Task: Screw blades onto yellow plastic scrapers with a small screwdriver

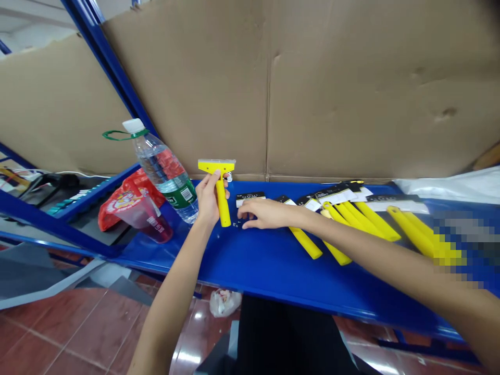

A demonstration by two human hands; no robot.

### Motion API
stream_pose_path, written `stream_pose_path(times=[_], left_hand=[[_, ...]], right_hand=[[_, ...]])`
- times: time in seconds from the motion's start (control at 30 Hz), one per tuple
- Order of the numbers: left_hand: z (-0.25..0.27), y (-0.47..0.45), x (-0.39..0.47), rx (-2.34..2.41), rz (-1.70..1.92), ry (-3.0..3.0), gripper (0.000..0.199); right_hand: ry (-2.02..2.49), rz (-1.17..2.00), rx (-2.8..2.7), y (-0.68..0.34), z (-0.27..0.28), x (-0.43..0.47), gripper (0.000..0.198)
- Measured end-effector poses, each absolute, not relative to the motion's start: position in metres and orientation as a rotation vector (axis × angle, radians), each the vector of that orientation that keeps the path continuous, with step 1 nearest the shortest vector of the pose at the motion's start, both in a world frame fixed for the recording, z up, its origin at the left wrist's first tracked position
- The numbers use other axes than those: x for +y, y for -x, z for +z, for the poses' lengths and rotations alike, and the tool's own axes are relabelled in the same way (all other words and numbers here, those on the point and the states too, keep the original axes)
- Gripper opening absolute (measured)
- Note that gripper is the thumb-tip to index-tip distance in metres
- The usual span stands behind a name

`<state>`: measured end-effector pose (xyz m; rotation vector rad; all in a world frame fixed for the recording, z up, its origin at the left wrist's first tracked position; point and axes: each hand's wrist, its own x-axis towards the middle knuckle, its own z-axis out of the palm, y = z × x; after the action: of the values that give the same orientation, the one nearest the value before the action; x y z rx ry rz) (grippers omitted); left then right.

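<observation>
My left hand (209,200) is closed round a yellow scraper (222,200), held upright with its wide head at the top and a clear strip along the head's edge. My right hand (263,213) is low over the blue shelf, its fingers bent and a gap showing between thumb and fingers. Just beside its fingertips lie several tiny pale pieces (235,225), too small to name. Behind that hand is a black-and-white card (250,197). More yellow scrapers (307,244) with black-and-white cards over their heads lie to the right, partly hidden by my right forearm.
On the left a large water bottle (167,177) stands beside a reddish plastic cup (150,221) and a red bag (128,192). Cardboard (332,94) walls the back of the blue shelf (250,271). White plastic wrap (449,185) lies at the far right.
</observation>
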<state>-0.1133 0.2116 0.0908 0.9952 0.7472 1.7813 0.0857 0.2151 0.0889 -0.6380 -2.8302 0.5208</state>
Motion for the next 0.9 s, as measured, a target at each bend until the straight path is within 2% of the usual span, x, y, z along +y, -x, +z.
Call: stream_pose_path(times=[0.17,0.37,0.8,0.9], left_hand=[[0.091,0.116,0.212,0.756,1.785,-0.951,0.026],[0.091,0.113,0.209,0.78,1.747,-0.964,0.033],[0.083,0.107,0.211,0.869,1.653,-1.045,0.033],[0.083,0.106,0.212,0.881,1.665,-1.022,0.029]], right_hand=[[0.414,0.684,-2.826,-0.05,0.063,0.24,0.015],[0.367,0.861,-2.79,-0.051,0.048,0.251,0.011],[0.352,0.299,-2.909,-0.05,0.042,0.238,0.015],[0.383,0.29,-2.905,-0.053,0.048,0.238,0.016]])
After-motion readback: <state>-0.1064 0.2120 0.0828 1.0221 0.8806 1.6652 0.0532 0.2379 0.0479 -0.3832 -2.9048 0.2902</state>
